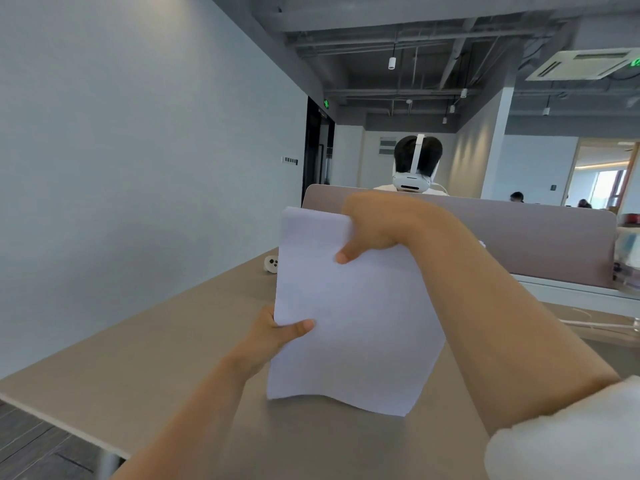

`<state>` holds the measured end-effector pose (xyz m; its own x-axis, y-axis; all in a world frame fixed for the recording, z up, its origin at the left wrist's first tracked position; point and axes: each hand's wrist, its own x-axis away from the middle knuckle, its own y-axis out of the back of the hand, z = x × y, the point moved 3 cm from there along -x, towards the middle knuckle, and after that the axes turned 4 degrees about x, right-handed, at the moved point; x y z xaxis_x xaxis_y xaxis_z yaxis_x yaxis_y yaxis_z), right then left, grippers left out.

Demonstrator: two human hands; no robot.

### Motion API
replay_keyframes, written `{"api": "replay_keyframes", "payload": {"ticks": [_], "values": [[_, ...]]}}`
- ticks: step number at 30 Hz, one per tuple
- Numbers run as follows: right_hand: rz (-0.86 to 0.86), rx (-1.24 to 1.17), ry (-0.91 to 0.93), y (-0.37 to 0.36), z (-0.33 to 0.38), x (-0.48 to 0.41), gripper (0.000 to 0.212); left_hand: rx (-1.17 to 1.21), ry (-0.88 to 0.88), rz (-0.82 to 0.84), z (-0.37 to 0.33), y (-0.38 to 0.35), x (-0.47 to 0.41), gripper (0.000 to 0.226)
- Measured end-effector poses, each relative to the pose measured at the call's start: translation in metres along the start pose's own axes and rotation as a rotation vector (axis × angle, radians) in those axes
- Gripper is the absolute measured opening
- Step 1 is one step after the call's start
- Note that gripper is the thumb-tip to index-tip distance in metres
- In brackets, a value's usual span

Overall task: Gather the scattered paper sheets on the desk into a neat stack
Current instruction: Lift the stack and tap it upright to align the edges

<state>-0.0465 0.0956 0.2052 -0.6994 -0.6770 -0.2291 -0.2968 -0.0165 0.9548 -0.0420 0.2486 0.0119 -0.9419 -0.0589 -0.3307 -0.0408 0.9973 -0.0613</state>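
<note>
A stack of white paper sheets (353,317) stands nearly upright over the tan desk (138,368), its lower edge curling just above the surface. My left hand (277,336) pinches the stack's left edge, thumb on the front. From above, my right hand (372,228) grips the top right corner, thumb pressed on the front face. Whether more sheets lie behind the stack is hidden.
A small white controller (271,264) lies on the desk behind the stack's left side. A mauve divider panel (540,244) runs along the far edge, with a person wearing a white headset (414,180) behind it. A white cable (595,323) lies at right.
</note>
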Motion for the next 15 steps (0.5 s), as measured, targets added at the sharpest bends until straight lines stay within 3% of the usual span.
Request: {"api": "replay_keyframes", "payload": {"ticks": [2, 5, 7, 9, 12, 15], "values": [[-0.112, -0.100, -0.011, 0.005, -0.010, 0.015, 0.031, -0.112, -0.087, -0.135, -0.009, 0.014, -0.001, 0.018], [-0.268, -0.438, -0.157, 0.003, -0.050, 0.036, 0.031, -0.202, -0.203, -0.397, -0.010, 0.051, -0.007, 0.089], [-0.319, -0.723, -0.253, -0.018, -0.076, 0.051, 0.024, 0.002, -0.220, -0.360, -0.007, 0.062, -0.008, 0.115], [-0.362, -1.014, -0.325, -0.055, -0.093, 0.062, 0.012, 0.196, -0.187, -0.204, -0.005, 0.061, -0.010, 0.108], [-0.447, -1.325, -0.464, -0.113, -0.109, 0.071, 0.012, 0.217, -0.093, -0.021, -0.004, 0.040, -0.007, 0.089], [-0.514, -1.421, -0.523, -0.153, -0.111, 0.077, 0.009, 0.185, -0.149, -0.132, -0.004, 0.030, -0.011, 0.061]]}}
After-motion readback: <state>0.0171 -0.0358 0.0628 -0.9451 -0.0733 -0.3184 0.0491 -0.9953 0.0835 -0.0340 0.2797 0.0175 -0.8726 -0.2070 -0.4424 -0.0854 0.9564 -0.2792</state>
